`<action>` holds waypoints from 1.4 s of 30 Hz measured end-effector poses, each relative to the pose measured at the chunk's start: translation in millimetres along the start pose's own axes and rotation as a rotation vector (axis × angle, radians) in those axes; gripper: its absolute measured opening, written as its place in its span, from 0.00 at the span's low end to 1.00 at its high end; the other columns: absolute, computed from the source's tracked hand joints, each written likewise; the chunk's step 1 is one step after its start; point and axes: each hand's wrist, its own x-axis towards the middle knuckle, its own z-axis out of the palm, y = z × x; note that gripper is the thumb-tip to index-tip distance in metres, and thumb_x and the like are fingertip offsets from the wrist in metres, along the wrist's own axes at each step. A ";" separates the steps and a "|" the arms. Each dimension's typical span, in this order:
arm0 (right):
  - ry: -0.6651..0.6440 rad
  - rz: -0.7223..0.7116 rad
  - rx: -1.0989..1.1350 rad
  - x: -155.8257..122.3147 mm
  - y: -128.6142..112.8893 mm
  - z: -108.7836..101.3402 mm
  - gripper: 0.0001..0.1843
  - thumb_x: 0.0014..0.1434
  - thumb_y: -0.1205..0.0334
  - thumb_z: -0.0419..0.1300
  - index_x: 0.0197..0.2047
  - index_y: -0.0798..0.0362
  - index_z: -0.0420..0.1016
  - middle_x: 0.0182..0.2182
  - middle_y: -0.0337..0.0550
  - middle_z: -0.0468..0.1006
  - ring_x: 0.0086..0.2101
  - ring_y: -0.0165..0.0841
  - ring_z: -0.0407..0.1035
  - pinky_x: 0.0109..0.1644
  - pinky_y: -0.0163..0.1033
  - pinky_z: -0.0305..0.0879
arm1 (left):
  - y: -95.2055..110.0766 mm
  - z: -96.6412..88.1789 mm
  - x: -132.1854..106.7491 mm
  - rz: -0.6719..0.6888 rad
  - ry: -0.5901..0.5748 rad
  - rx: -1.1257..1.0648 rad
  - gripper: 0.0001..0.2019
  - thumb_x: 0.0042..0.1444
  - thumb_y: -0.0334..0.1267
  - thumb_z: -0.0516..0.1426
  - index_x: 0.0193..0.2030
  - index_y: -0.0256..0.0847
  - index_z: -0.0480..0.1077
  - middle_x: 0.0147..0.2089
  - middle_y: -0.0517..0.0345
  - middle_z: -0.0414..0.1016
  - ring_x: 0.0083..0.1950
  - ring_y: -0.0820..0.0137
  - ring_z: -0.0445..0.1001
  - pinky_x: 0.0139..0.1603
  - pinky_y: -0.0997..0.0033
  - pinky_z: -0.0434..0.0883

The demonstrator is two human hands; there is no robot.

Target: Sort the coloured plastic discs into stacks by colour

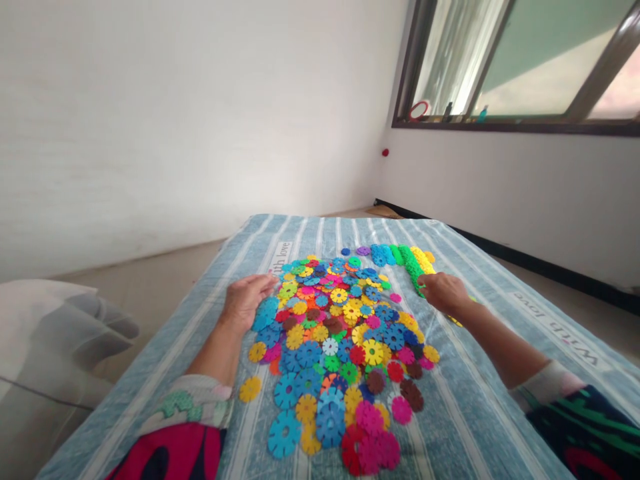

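Observation:
A wide pile of notched plastic building discs (340,313) in many colours covers the middle of the cloth. At the pile's far left edge, my left hand (247,300) has its thumb and fingers pressed together. Whatever is between them is too small to tell. My right hand (445,292) is closed at the near end of a row of green discs (411,267). Its fingertips point left, and I cannot make out what they hold. A row of yellow discs (424,259) runs next to the green one, partly hidden behind this hand.
Blue discs (383,255) and a purple disc (363,251) lie left of the rows. The striped tablecloth (480,400) covers the table. White sheer fabric (50,333) stands at left. A window sill (525,125) holds a red-rimmed mirror (419,110) and bottles.

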 end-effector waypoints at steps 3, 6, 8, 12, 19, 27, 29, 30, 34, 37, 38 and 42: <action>-0.014 -0.036 0.008 -1.9 -5.1 3.5 0.17 0.65 0.61 0.51 0.51 0.50 0.76 0.43 0.54 0.80 0.45 0.45 0.75 0.40 0.41 0.63 | -0.3 -0.8 0.7 0.001 -0.004 -0.007 0.08 0.36 0.35 0.65 0.26 0.36 0.75 0.28 0.52 0.80 0.37 0.64 0.79 0.40 0.68 0.74; -0.018 -0.082 0.015 -4.5 -10.9 8.9 0.18 0.66 0.60 0.50 0.56 0.48 0.73 0.45 0.52 0.80 0.48 0.43 0.74 0.44 0.41 0.64 | -0.1 -1.1 1.3 -0.003 -0.015 -0.012 0.10 0.35 0.35 0.66 0.27 0.34 0.75 0.28 0.52 0.80 0.35 0.67 0.78 0.43 0.67 0.73; -0.025 -0.100 0.013 -5.0 -13.8 11.0 0.19 0.66 0.60 0.50 0.57 0.48 0.72 0.46 0.52 0.80 0.48 0.43 0.74 0.44 0.42 0.64 | 0.2 -1.0 1.4 -0.005 -0.018 -0.016 0.11 0.35 0.36 0.66 0.27 0.33 0.75 0.27 0.53 0.80 0.35 0.68 0.78 0.45 0.67 0.73; -0.049 -0.092 0.001 -1.8 -12.6 13.0 0.17 0.65 0.62 0.51 0.51 0.51 0.76 0.44 0.55 0.81 0.47 0.45 0.75 0.44 0.43 0.65 | 0.7 -0.5 1.7 -0.013 -0.016 -0.021 0.12 0.33 0.36 0.67 0.27 0.33 0.75 0.27 0.53 0.80 0.34 0.68 0.78 0.47 0.66 0.73; -0.046 -0.043 0.024 -5.7 -12.9 12.5 0.16 0.65 0.62 0.51 0.48 0.53 0.78 0.43 0.56 0.81 0.46 0.46 0.75 0.42 0.41 0.65 | 0.5 -0.5 3.5 0.004 -0.020 0.011 0.15 0.29 0.39 0.68 0.26 0.34 0.75 0.27 0.52 0.80 0.35 0.66 0.78 0.46 0.63 0.73; -0.004 -0.279 0.393 -33.5 -54.1 -11.0 0.14 0.63 0.59 0.55 0.43 0.50 0.81 0.32 0.41 0.81 0.33 0.31 0.73 0.33 0.32 0.56 | 0.0 0.1 3.8 0.013 -0.023 0.013 0.14 0.28 0.39 0.68 0.26 0.35 0.76 0.27 0.54 0.80 0.34 0.67 0.78 0.47 0.63 0.74; -0.030 -0.318 0.441 -36.8 -62.7 -11.7 0.12 0.60 0.60 0.58 0.42 0.50 0.82 0.30 0.40 0.80 0.31 0.30 0.71 0.31 0.32 0.54 | 0.8 0.0 2.6 0.016 -0.025 0.013 0.14 0.29 0.38 0.68 0.26 0.35 0.76 0.26 0.55 0.80 0.33 0.67 0.78 0.47 0.64 0.74; -0.045 -0.327 0.444 -37.6 -66.1 -11.0 0.11 0.59 0.60 0.59 0.42 0.50 0.81 0.30 0.39 0.80 0.31 0.30 0.70 0.31 0.32 0.53 | 1.3 0.0 1.9 0.017 -0.025 0.012 0.14 0.29 0.38 0.68 0.26 0.35 0.76 0.26 0.55 0.80 0.33 0.67 0.78 0.47 0.64 0.74; -0.098 -0.311 0.399 -37.7 -74.6 -6.2 0.11 0.57 0.59 0.60 0.42 0.50 0.81 0.32 0.40 0.80 0.33 0.31 0.71 0.31 0.33 0.52 | 2.4 0.6 0.4 0.011 -0.027 0.001 0.14 0.29 0.38 0.68 0.26 0.34 0.76 0.26 0.55 0.80 0.33 0.67 0.78 0.47 0.64 0.74; -0.117 -0.290 0.397 -36.3 -77.9 -4.2 0.15 0.57 0.60 0.60 0.47 0.48 0.80 0.36 0.42 0.81 0.37 0.34 0.73 0.33 0.33 0.55 | 2.1 0.9 1.4 0.006 -0.022 -0.003 0.14 0.28 0.37 0.68 0.26 0.34 0.76 0.26 0.55 0.80 0.33 0.67 0.78 0.46 0.65 0.74; -0.120 -0.285 0.402 -35.9 -78.9 -4.1 0.16 0.56 0.61 0.60 0.48 0.48 0.79 0.37 0.42 0.81 0.38 0.35 0.73 0.34 0.33 0.55 | 1.9 0.9 1.9 0.003 -0.019 -0.001 0.14 0.28 0.37 0.68 0.26 0.34 0.76 0.26 0.54 0.80 0.33 0.68 0.78 0.46 0.65 0.74; -0.138 -0.261 0.450 -35.3 -82.8 -5.6 0.16 0.53 0.64 0.60 0.46 0.49 0.80 0.37 0.42 0.81 0.38 0.34 0.73 0.35 0.32 0.57 | 1.2 0.3 3.0 0.008 -0.024 0.014 0.14 0.29 0.38 0.68 0.26 0.35 0.76 0.27 0.54 0.80 0.34 0.67 0.78 0.44 0.65 0.75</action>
